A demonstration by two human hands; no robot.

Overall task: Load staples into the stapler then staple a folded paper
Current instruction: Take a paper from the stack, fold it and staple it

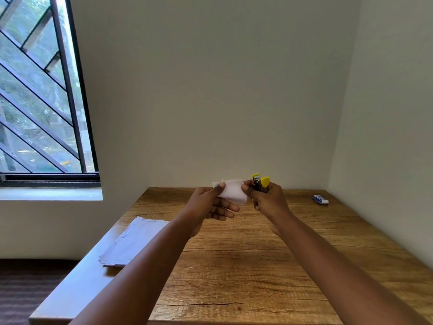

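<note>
A small folded white paper [232,191] is held up above the far part of the wooden table [257,266]. My left hand [210,205] pinches its left edge between thumb and fingers. My right hand [267,200] grips a yellow stapler [260,182], upright, with its top sticking out above the fist; the right thumb also touches the paper's right edge. The stapler's jaws are partly hidden by my fingers.
A blue and white staple box [320,199] lies at the table's far right, near the wall. A stack of white papers [133,242] rests on the table's left side. A barred window [39,90] is on the left wall.
</note>
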